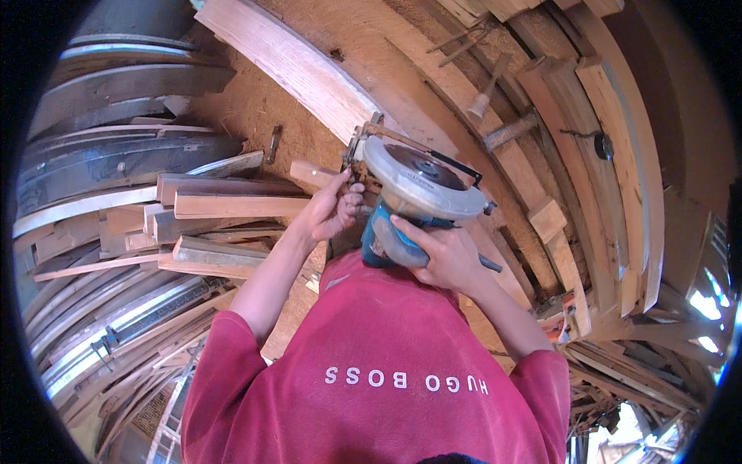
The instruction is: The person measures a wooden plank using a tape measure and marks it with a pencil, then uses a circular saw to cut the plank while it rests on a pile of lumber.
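A blue circular saw (376, 236) with a grey metal guard (471, 203) is tipped up close to my body, its round dark blade (413, 161) facing upward. My right hand (444, 249) wraps its handle from the right. On the other side, my left hand (338, 207) has curled fingers, the thumb and forefinger pinching at the metal base plate (352, 151) of the saw. What lies under those fingertips is partly hidden. Just beyond the saw, a long pale board (290, 66) stretches away to the upper left across the sawdust-covered worktop (363, 46).
Stacked boards (239, 205) crowd the left side. Thick curved-looking planks (610, 178) lie along the right, with a hammer (510, 131), a brush-like tool (483, 100) and a small round black object (604, 146). A small wood block (546, 220) sits nearer. Scrap timber (626, 379) heaps at the lower right.
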Demonstrator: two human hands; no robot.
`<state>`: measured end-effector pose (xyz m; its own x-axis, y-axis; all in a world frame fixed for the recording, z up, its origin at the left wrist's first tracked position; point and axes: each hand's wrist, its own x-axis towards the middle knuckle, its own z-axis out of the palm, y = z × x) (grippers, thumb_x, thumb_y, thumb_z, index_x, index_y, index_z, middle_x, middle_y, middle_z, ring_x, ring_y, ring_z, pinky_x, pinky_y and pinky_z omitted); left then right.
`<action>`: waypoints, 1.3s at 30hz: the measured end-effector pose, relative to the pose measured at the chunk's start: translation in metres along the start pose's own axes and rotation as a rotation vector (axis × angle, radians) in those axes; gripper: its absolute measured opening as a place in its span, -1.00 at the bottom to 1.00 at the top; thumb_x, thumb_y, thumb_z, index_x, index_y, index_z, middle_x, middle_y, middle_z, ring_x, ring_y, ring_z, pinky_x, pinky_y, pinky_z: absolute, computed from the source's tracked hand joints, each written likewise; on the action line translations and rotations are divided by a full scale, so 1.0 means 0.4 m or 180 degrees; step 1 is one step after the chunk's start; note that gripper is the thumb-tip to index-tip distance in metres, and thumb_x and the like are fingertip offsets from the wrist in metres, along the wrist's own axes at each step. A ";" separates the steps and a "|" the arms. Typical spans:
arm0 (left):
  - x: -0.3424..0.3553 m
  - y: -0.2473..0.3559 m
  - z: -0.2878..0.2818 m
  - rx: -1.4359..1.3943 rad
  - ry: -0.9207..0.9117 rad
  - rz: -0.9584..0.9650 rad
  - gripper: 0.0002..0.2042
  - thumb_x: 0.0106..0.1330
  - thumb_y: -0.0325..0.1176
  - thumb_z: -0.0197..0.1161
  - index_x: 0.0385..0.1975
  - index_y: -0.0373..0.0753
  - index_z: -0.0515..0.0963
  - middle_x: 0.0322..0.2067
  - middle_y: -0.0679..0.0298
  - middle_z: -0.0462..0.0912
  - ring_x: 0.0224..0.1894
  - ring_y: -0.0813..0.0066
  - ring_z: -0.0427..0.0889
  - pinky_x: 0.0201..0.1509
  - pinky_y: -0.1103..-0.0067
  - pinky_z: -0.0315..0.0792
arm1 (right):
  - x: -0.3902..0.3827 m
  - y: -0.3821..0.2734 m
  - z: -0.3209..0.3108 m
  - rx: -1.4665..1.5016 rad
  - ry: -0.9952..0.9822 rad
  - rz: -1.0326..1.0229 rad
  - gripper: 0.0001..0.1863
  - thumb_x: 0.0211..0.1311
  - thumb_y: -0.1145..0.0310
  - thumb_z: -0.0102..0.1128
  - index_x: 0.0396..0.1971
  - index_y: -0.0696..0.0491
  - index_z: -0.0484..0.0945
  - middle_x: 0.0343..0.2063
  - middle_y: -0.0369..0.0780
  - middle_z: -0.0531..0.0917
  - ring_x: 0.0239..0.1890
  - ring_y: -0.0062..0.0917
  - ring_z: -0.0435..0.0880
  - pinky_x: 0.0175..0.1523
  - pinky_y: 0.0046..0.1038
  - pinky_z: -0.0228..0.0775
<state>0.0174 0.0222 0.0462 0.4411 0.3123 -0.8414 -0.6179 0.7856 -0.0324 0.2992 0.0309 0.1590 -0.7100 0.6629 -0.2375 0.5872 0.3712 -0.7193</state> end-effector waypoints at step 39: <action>-0.188 -0.128 -0.105 0.4062 0.1260 0.3559 -0.36 0.20 0.05 0.51 0.14 -0.25 0.51 -0.12 0.13 0.62 -0.08 0.24 0.59 0.05 0.35 0.49 | 0.086 -0.143 0.117 0.0553 0.0700 0.0997 -0.51 0.01 0.24 0.46 -0.03 0.12 0.67 -0.33 0.12 0.73 -0.21 0.04 0.75 -0.07 -0.09 0.61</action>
<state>-0.0115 -0.0639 0.0886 -0.0971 0.9670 -0.2358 0.4558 0.2538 0.8531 0.2228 0.0021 0.1615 -0.3966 0.8562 -0.3309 0.6739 0.0268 -0.7384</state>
